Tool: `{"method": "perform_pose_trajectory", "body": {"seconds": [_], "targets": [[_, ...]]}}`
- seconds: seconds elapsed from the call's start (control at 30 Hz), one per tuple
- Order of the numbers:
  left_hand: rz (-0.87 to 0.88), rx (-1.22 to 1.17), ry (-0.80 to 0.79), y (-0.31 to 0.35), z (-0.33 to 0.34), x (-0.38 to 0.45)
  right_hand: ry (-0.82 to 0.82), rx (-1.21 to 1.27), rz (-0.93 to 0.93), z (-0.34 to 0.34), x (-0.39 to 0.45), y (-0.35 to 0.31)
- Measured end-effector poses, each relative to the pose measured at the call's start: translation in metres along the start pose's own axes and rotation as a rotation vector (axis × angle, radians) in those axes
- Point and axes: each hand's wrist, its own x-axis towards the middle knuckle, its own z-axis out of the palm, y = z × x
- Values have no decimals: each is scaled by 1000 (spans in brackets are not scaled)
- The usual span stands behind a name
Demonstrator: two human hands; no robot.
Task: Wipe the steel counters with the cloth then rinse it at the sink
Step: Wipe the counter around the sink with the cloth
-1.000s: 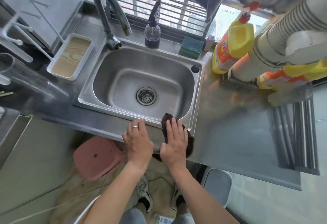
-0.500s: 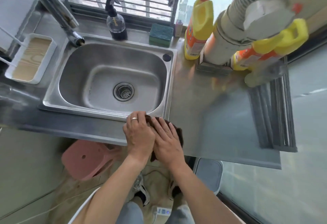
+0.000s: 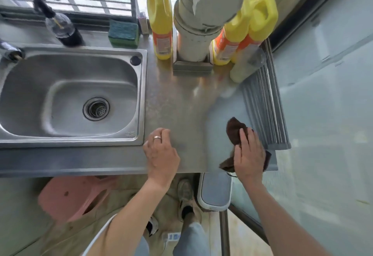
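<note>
The cloth (image 3: 234, 132) is dark brown. The counter (image 3: 187, 110) and sink (image 3: 40, 94) are bare grey steel. The detergent bottles (image 3: 160, 15) are yellow with orange labels and red caps. The sponge (image 3: 123, 33) is teal over green. The stool (image 3: 74, 197) is pink, the bin lid (image 3: 215, 190) grey with a white rim.

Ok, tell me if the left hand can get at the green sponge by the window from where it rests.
Probably yes. The left hand rests open on the counter, and bare steel runs from it to the green sponge; only the sink's corner lies alongside.
</note>
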Motion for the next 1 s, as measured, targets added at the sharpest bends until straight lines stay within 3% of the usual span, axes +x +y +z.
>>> {"method": "perform_pose_trajectory", "body": {"seconds": [0.1, 0.17, 0.37, 0.5, 1.0], "targets": [[-43, -8, 8, -3, 0, 0, 52, -8, 123, 6, -7, -28], [-71, -1, 11, -10, -2, 0, 31, -28, 67, 11, -15, -51], [-134, 7, 71, -52, -22, 2, -130, -9, -505, 37, -54, -140], [-211, -14, 159, -95, -39, 5, -206, -13, -752, 66, -71, -210], [-516, -62, 413, -278, -114, 8, -336, -12, -958, 136, -106, -440]]}}
